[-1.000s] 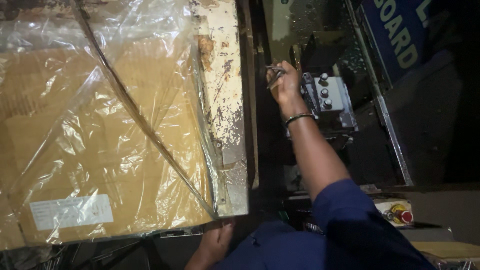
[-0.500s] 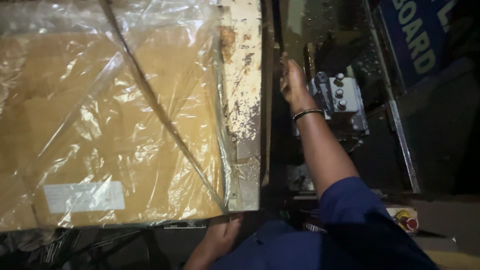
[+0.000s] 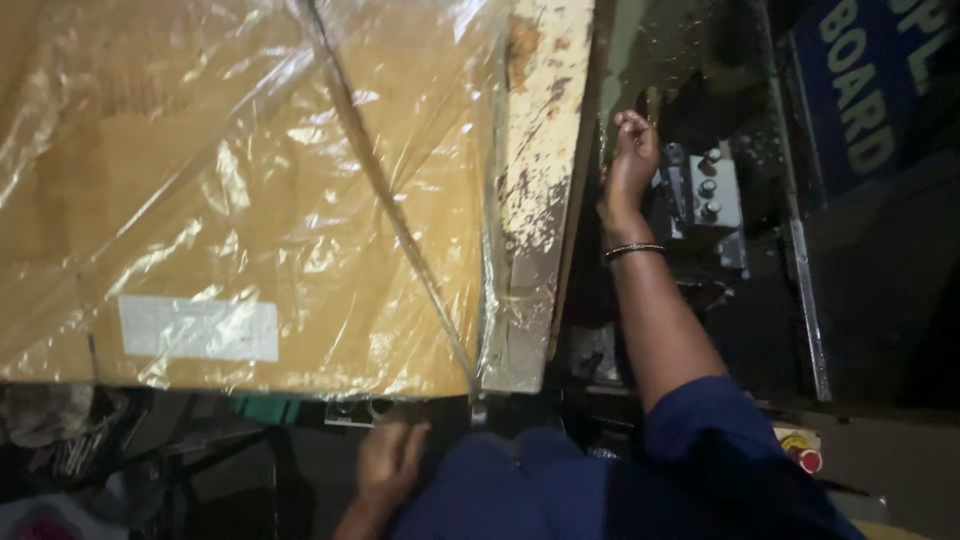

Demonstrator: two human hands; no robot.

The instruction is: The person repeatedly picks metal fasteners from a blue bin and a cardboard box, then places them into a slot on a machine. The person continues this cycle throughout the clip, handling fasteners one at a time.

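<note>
My right hand (image 3: 628,165) reaches forward into a dark gap, its fingers curled beside a grey metal control block with small knobs (image 3: 703,196). I cannot make out anything between the fingers. A dark beaded bracelet circles that wrist. My left hand (image 3: 390,462) rests low at the near edge, fingers spread, just under the front of a large brown cardboard box wrapped in clear plastic film (image 3: 250,200). A dark strap (image 3: 375,190) crosses the box diagonally. A worn, rust-flecked white edge board (image 3: 535,190) runs along the box's right side.
A blue sign board with white lettering (image 3: 865,90) stands at the upper right. A red round button on a yellow base (image 3: 805,458) sits at the lower right. A white label (image 3: 198,328) is stuck on the box. Dark clutter lies at the lower left.
The view has shifted, so the box sits further right in the frame. My right hand has let go of the small lever it pinched and moved left of the control block.
</note>
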